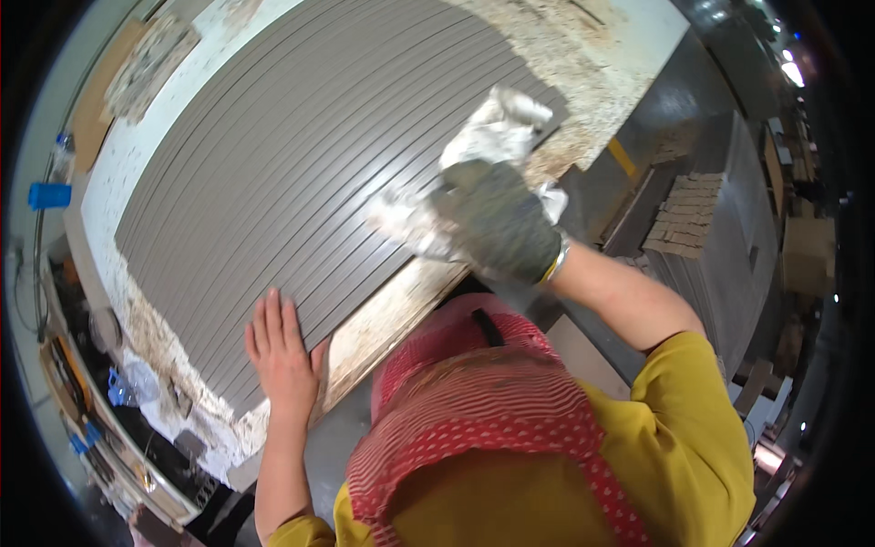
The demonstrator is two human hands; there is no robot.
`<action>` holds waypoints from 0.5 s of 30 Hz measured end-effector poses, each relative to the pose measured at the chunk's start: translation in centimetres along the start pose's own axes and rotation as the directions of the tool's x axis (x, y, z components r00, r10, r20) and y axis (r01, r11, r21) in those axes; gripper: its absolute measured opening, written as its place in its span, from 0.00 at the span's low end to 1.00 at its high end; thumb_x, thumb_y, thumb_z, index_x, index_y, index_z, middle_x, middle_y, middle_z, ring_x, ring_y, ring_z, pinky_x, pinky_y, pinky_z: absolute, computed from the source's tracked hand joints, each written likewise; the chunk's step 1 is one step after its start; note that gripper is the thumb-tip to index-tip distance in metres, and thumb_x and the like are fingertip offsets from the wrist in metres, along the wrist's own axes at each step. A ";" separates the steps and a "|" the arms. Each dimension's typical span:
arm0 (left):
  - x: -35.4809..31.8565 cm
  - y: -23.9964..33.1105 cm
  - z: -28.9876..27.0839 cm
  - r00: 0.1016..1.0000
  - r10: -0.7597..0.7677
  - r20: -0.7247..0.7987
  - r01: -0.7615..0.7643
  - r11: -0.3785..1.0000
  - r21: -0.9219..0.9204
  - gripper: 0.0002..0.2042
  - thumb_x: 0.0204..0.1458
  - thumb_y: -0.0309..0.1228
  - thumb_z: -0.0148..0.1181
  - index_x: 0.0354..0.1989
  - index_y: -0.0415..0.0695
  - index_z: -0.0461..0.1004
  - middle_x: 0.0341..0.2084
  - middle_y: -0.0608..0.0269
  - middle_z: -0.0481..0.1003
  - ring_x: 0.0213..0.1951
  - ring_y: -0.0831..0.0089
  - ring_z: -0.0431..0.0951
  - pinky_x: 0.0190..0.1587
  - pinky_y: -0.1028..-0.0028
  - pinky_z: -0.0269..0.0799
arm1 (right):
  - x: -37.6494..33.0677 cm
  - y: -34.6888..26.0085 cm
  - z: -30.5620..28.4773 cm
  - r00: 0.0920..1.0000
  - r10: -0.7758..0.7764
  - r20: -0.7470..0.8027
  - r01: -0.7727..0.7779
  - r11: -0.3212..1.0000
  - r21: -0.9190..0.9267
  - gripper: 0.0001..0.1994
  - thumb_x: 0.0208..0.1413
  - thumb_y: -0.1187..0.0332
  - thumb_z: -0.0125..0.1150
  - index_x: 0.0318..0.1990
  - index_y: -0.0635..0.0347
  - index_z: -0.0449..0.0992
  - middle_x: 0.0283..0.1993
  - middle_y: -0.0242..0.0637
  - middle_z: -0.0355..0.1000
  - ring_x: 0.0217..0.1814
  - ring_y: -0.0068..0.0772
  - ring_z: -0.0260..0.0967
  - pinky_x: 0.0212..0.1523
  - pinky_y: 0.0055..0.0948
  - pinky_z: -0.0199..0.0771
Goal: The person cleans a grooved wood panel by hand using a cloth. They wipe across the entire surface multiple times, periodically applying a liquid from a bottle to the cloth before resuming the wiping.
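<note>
A white table (658, 35), strewn with pale brown sawdust (588, 91), reached from the left side of the frame to the upper right. Over it lay a broad set of long grey-brown strips (273, 155), side by side in close rows, filling the upper left and centre of the frame. At the right of the frame rose a stack of grey boards (746, 232). A crumpled white cloth (492, 128) sat over the strips just right of centre, its lower left end blurred. The right hand (497, 219), in a dark glove, had its fingers clenched on the cloth, though the folds hid some of them. The bare left hand (284, 365), at lower left, grasped nothing; its fingers were spread flat on the lower edge of the strips.

The step in hand looked to be wiping the strips' faces. The next move seemed to call for a firm hold on the cloth, strokes along the rows, and steady pressure from the left hand, lest loose strips slide or sawdust get dragged over them.
</note>
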State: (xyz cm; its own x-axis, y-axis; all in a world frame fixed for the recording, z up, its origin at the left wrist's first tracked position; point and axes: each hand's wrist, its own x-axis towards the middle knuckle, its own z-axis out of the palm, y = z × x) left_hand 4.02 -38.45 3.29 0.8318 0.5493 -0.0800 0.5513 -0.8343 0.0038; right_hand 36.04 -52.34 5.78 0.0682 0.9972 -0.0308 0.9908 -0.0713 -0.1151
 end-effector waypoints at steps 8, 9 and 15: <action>0.4 0.6 -0.6 0.999 -0.016 -0.038 0.014 0.999 -0.045 0.39 0.45 0.42 0.65 0.65 0.41 0.55 0.67 0.57 0.52 0.67 0.57 0.51 0.66 0.56 0.44 | -0.9 5.6 -0.2 0.970 0.228 -0.080 -0.090 0.647 0.757 0.29 0.62 0.59 0.37 0.68 0.66 0.49 0.72 0.50 0.46 0.74 0.37 0.44 0.72 0.35 0.46; 0.4 0.6 -0.6 0.999 -0.026 -0.043 0.023 0.998 -0.054 0.39 0.45 0.42 0.65 0.65 0.41 0.55 0.67 0.57 0.52 0.67 0.57 0.51 0.66 0.56 0.44 | 0.2 2.5 0.7 0.989 -0.046 -0.142 0.109 0.870 0.480 0.28 0.62 0.61 0.37 0.68 0.64 0.49 0.72 0.49 0.44 0.74 0.38 0.43 0.72 0.36 0.46; 0.1 -0.6 0.1 1.000 -0.020 -0.022 0.018 0.996 -0.089 0.39 0.45 0.42 0.65 0.64 0.42 0.56 0.67 0.58 0.53 0.67 0.57 0.52 0.65 0.55 0.47 | 3.7 -11.0 2.4 0.973 -0.196 -0.121 0.206 0.976 0.078 0.31 0.53 0.65 0.52 0.65 0.57 0.57 0.35 0.43 0.71 0.40 0.42 0.70 0.41 0.40 0.72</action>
State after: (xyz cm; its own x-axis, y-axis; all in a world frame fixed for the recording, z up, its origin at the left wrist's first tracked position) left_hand 3.72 -37.87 3.14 0.8217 0.5670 -0.0577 0.5699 -0.8167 0.0908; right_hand 25.14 -47.88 4.57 -0.1132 0.9871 0.1130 0.9715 0.1338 -0.1959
